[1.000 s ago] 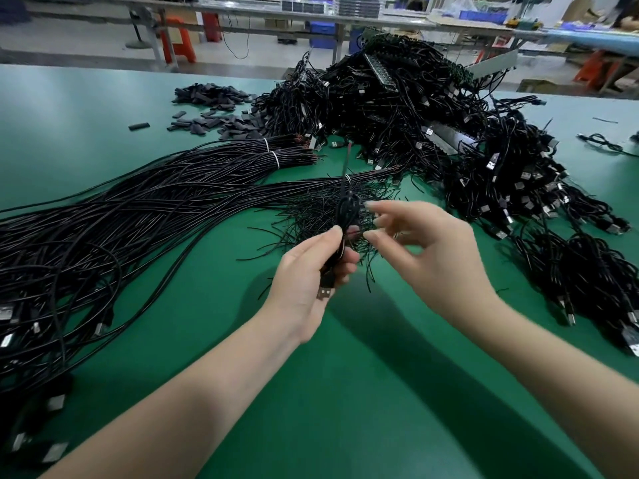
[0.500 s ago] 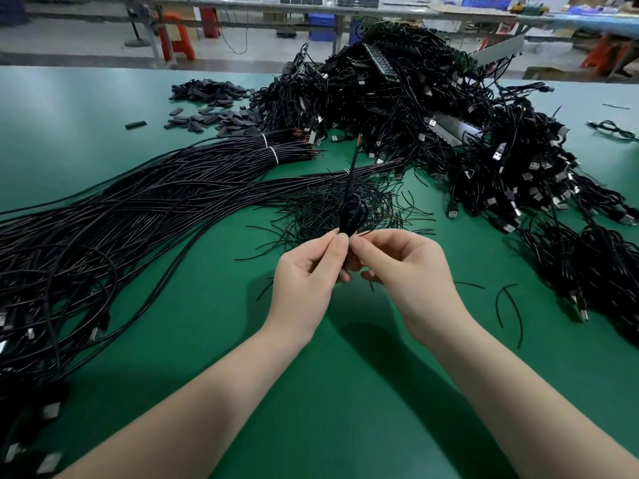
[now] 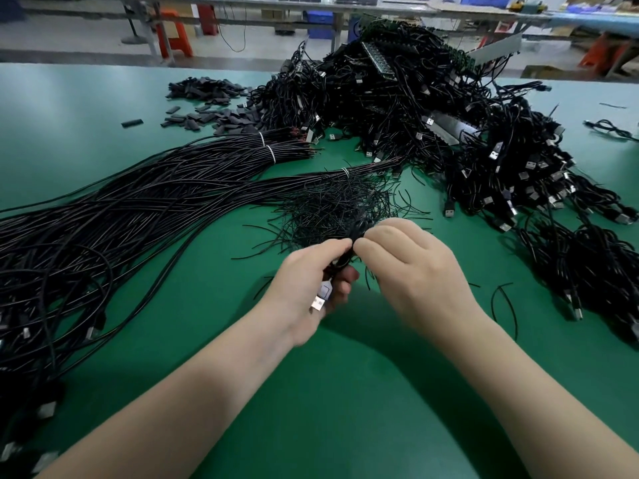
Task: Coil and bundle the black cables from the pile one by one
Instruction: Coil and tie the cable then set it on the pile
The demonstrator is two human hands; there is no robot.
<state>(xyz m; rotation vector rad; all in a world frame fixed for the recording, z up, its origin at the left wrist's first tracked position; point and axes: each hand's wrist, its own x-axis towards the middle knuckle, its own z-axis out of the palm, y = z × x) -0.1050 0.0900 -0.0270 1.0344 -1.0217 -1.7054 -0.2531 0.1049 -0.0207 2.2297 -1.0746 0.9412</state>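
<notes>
My left hand grips a coiled black cable above the green table; the cable's silver USB plug sticks out below my palm. My right hand is curled beside it, its fingertips pinching the coil near the top, where something thin and black is too blurred to tell. Long uncoiled black cables fan across the table's left. A pile of thin black twist ties lies just behind my hands. A big heap of bundled cables fills the back and right.
Small black sleeve pieces are scattered at the back left. A loose twist tie lies right of my right wrist. Bare green table stretches in front. Workbenches and orange stools stand beyond the far edge.
My right hand closed in on the coil and now pinches it. My left hand tilted, so the USB plug shows below its palm again.
</notes>
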